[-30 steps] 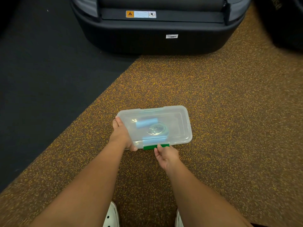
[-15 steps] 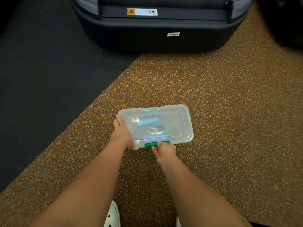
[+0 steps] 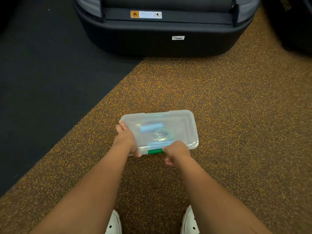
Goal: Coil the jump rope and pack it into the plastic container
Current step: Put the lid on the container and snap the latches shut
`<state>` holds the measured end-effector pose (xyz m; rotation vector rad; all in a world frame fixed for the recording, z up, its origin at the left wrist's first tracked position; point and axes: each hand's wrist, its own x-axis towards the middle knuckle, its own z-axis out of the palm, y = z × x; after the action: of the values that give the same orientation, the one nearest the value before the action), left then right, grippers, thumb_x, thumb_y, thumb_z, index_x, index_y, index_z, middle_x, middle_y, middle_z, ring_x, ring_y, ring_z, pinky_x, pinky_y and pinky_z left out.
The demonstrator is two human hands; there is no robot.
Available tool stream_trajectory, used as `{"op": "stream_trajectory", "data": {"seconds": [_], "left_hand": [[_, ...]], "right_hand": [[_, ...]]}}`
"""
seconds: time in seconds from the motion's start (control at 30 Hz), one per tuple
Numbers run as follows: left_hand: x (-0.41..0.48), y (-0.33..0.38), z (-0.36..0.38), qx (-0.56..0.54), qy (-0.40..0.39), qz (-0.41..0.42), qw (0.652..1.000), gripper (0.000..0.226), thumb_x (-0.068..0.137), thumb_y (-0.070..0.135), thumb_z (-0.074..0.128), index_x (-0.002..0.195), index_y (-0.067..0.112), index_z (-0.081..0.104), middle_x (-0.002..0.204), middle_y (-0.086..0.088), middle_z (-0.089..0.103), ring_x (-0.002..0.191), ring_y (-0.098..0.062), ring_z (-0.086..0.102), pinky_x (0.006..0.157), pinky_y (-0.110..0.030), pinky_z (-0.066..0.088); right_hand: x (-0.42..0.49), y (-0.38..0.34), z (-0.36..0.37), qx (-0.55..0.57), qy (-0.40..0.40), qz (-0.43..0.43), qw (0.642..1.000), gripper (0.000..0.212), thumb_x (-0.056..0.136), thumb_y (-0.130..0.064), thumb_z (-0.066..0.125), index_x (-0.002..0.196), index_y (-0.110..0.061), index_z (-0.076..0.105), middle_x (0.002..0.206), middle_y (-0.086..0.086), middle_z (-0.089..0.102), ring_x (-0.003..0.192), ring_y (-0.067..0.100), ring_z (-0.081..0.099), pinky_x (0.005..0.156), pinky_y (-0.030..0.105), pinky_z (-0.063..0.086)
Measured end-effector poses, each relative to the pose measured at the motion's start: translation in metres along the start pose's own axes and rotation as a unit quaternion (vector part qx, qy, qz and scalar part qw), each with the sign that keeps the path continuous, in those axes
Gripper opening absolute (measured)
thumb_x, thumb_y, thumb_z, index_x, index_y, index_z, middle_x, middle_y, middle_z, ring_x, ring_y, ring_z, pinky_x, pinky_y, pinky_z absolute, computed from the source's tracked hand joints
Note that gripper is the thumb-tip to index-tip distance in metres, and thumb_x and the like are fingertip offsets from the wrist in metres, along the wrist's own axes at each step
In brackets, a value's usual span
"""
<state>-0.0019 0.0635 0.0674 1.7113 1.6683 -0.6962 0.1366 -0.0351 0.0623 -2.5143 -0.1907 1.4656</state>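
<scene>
A clear plastic container with its lid on lies on the speckled floor. Through the lid I see the coiled jump rope with light blue handles. A green latch sits on the container's near edge. My left hand grips the container's left end, thumb at the near corner. My right hand is curled over the near edge at the right end of the green latch, its fingers on the lid rim.
A large black machine base with a warning label stands beyond the container. Black matting covers the floor to the left. My white shoes show at the bottom edge.
My right hand has moved up from below the green latch onto the container's near edge, covering the latch's right end. My left hand has kept its hold on the left end.
</scene>
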Motion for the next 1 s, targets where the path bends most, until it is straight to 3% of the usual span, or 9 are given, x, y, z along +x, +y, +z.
{"op": "stream_trajectory", "data": {"seconds": [0.1, 0.27, 0.43, 0.63, 1.0], "left_hand": [[0.004, 0.002, -0.002, -0.003, 0.002, 0.008, 1.000, 0.149, 0.054, 0.024, 0.091, 0.142, 0.003, -0.027, 0.155, -0.018, -0.011, 0.139, -0.042, 0.024, 0.109, -0.048, 0.030], [0.016, 0.001, -0.006, -0.060, 0.030, 0.023, 0.997, 0.148, 0.054, 0.025, 0.091, 0.144, 0.012, -0.025, 0.153, -0.016, 0.003, 0.137, -0.042, 0.026, 0.111, -0.051, 0.029], [0.020, 0.000, -0.003, -0.051, 0.042, 0.029, 0.997, 0.146, 0.055, 0.023, 0.091, 0.145, 0.012, -0.023, 0.148, -0.014, 0.008, 0.134, -0.041, 0.031, 0.110, -0.049, 0.031], [0.021, 0.007, -0.009, -0.018, 0.030, 0.014, 0.999, 0.147, 0.054, 0.023, 0.091, 0.144, 0.008, -0.024, 0.147, -0.017, 0.010, 0.131, -0.042, 0.035, 0.107, -0.048, 0.034], [0.022, 0.020, -0.018, 0.061, 0.001, -0.025, 0.998, 0.149, 0.053, 0.026, 0.091, 0.142, -0.001, -0.025, 0.153, -0.023, -0.004, 0.135, -0.043, 0.030, 0.106, -0.045, 0.034]], "right_hand": [[0.008, -0.011, -0.017, -0.098, 0.079, -0.075, 0.989, 0.012, 0.082, -0.019, 0.060, 0.082, -0.007, 0.060, 0.071, 0.011, 0.070, 0.057, 0.025, 0.068, 0.060, 0.032, 0.058], [0.024, -0.026, -0.036, -0.104, 0.189, -0.225, 0.950, 0.023, 0.089, -0.022, 0.053, 0.107, -0.010, 0.064, 0.108, 0.014, 0.065, 0.093, 0.032, 0.062, 0.072, 0.029, 0.044], [0.046, -0.040, -0.043, -0.209, 0.235, -0.340, 0.886, 0.033, 0.093, -0.023, 0.048, 0.124, -0.012, 0.055, 0.128, 0.010, 0.049, 0.120, 0.028, 0.040, 0.101, 0.035, 0.033], [0.056, -0.068, -0.035, -0.334, 0.225, -0.376, 0.834, 0.038, 0.095, -0.031, 0.043, 0.128, -0.015, 0.049, 0.134, 0.008, 0.046, 0.123, 0.028, 0.035, 0.100, 0.043, 0.027], [0.059, -0.103, -0.026, -0.509, 0.107, -0.286, 0.805, 0.064, 0.095, -0.057, 0.015, 0.133, -0.016, 0.046, 0.144, 0.012, 0.044, 0.135, 0.030, 0.033, 0.108, 0.062, 0.014]]}}
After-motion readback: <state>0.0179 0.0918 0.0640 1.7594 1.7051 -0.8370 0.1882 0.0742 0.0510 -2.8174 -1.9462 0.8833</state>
